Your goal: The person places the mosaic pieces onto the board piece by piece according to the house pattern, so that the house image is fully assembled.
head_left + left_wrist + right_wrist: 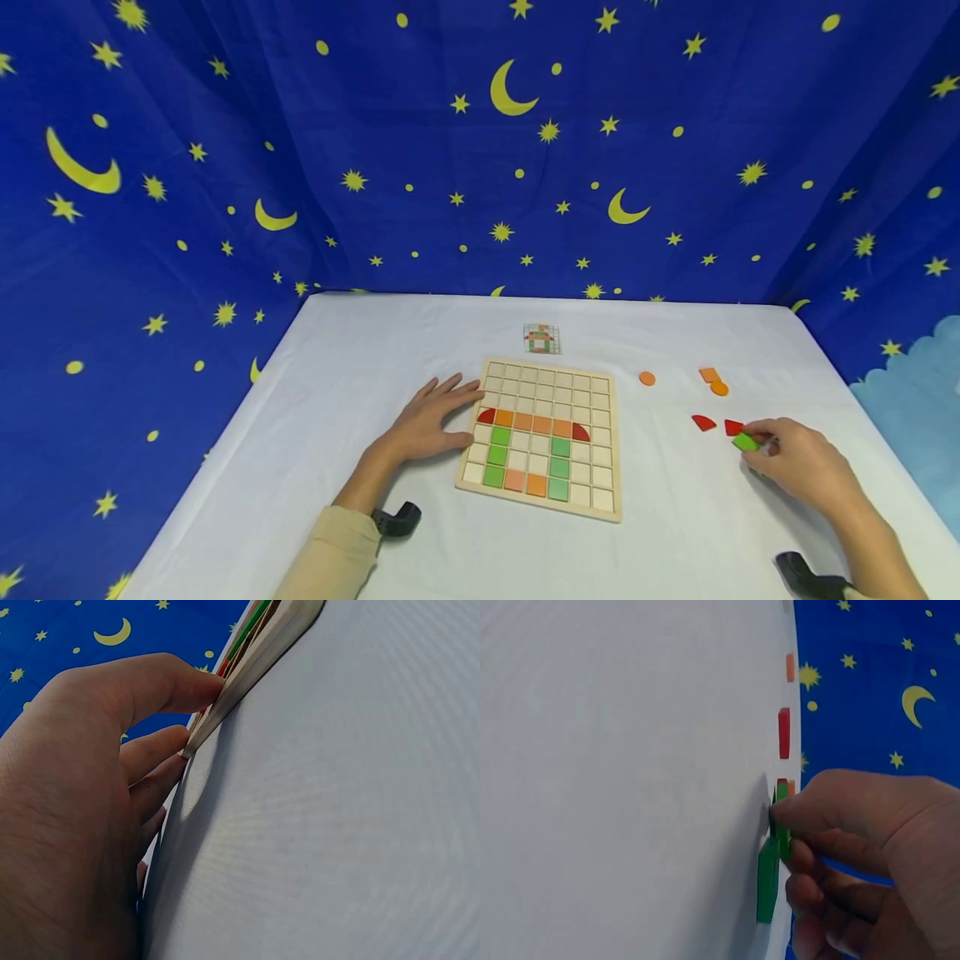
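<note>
A wooden grid board (617, 467) lies on the white cloth, bearing a row of orange tiles between two dark red quarter-round tiles. Below that row stand two green columns, with a pinkish and an orange tile between their feet. My left hand (431, 421) is spread flat at the board's left side, thumb and fingertips touching its edge. Off to the right, my right hand (806, 462) pinches a light green tile (745, 442) between thumb and fingers. In the right wrist view a darker green tile (767, 885) is just below the pinched one.
Near the right hand lie a red quarter-round tile (703, 423) and another red tile (732, 427). Farther back are an orange disc (647, 378), an orange square (708, 375) and a second disc (720, 388). A pattern card (542, 339) lies behind the board.
</note>
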Available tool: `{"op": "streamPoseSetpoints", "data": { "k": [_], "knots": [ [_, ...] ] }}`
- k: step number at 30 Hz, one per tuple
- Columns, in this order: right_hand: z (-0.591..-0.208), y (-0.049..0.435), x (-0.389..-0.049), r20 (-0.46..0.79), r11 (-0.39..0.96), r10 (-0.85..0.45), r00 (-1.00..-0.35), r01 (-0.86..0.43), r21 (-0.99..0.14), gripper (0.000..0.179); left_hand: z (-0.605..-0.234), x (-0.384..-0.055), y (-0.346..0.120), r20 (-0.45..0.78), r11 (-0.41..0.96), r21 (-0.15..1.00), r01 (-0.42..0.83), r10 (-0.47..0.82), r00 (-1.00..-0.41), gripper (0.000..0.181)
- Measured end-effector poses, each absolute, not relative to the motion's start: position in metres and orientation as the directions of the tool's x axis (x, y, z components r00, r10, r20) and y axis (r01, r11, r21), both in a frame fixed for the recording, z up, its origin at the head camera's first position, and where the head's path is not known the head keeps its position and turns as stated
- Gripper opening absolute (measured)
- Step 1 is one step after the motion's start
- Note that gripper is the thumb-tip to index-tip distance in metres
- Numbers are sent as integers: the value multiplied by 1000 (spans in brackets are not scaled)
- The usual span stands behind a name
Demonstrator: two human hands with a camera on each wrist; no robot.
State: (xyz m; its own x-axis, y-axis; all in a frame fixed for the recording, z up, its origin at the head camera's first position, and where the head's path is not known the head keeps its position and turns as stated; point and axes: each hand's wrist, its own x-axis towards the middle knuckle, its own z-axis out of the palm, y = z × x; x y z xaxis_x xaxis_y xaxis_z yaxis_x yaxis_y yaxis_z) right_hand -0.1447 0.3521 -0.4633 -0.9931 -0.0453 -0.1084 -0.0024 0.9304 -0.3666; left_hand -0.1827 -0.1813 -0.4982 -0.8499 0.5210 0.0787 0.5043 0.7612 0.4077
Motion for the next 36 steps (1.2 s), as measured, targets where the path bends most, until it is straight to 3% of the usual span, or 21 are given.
{"op": "streamPoseSetpoints", "data": {
  "k": [17, 36],
  "knots": [
    [-464, 315, -154, 85, 858, -205, -975, -221, -464, 34, -499, -183, -181, 68, 767, 409, 494, 514, -855, 71],
    [-464, 272, -172, 105, 818, -296, -949, -309, -485, 33, -497, -182, -181, 95, 750, 407, 522, 533, -840, 69]
  ]
}}
